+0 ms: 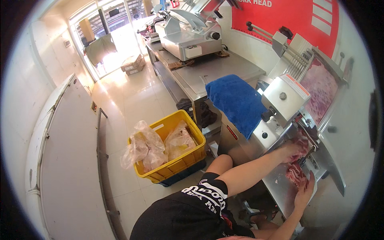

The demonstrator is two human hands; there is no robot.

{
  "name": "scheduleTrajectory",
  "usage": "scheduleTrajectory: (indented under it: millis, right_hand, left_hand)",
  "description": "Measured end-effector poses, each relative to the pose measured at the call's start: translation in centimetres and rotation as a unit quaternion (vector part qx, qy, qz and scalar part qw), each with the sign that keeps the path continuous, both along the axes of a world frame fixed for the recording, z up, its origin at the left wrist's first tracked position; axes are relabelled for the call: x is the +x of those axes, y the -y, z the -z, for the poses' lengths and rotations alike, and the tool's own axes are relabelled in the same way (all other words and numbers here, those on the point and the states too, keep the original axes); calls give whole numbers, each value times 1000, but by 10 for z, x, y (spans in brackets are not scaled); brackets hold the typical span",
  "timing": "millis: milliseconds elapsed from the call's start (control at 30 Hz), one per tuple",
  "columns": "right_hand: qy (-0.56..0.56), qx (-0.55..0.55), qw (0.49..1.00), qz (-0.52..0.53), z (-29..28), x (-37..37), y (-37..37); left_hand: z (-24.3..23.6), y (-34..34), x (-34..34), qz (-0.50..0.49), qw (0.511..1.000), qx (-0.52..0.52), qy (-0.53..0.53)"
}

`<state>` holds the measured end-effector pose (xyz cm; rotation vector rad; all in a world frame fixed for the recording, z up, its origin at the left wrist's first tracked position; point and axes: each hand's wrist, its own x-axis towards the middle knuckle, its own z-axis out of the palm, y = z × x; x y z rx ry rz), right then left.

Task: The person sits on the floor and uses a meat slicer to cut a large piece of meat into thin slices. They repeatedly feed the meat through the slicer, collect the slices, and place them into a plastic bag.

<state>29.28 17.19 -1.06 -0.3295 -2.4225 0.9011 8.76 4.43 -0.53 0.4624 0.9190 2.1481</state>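
Clock positions are read about the centre of the head view, with twelve at the top. The marbled red-and-white meat slices lie in a loose, folded heap over a flat silver metal surface at four o'clock. The person's left hand, at half past three, is on the meat just above this heap, its fingers largely hidden; whether they grip cannot be told. The right hand, at four o'clock, has its fingers extended and apart, the fingertips at the edge of the heap. The large pink-and-white marbled meat block sits at half past two on the inclined carriage of the silver-and-white metal slicer. Status, as judged: slicing is under way; one portion is cut and out of the machine, whereas a broad piece of the block is left uncut. A thick royal-blue cloth is draped over the slicer at two o'clock. The yellow rectangular plastic crate, at half past seven, holds clear plastic bags with pale contents not identifiable here. A stainless-steel table with a second silver slicer stands toward twelve o'clock; a long off-white chest freezer stands at half past eight.
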Motion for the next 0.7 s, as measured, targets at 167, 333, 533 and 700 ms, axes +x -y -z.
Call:
scheduleTrajectory:
  millis: [167, 333, 533, 700]
  right_hand:
    - [-171, -246, 954, -2, -23, -11, 18]
    - [-49, -127, 986, 97, -14, 3, -15]
    - [-11, 178, 971, 159, -8, 13, -18]
    - [5, 132, 990, 43, -12, -4, 12]
  left_hand:
    - [-6, -10, 53, 59, 951, -119, -278]
    - [-13, -7, 51, 15, 891, -225, -394]
    - [13, -12, 8, -125, 729, -328, -588]
    - [-48, 9, -8, -15, 1000, 5, 8]
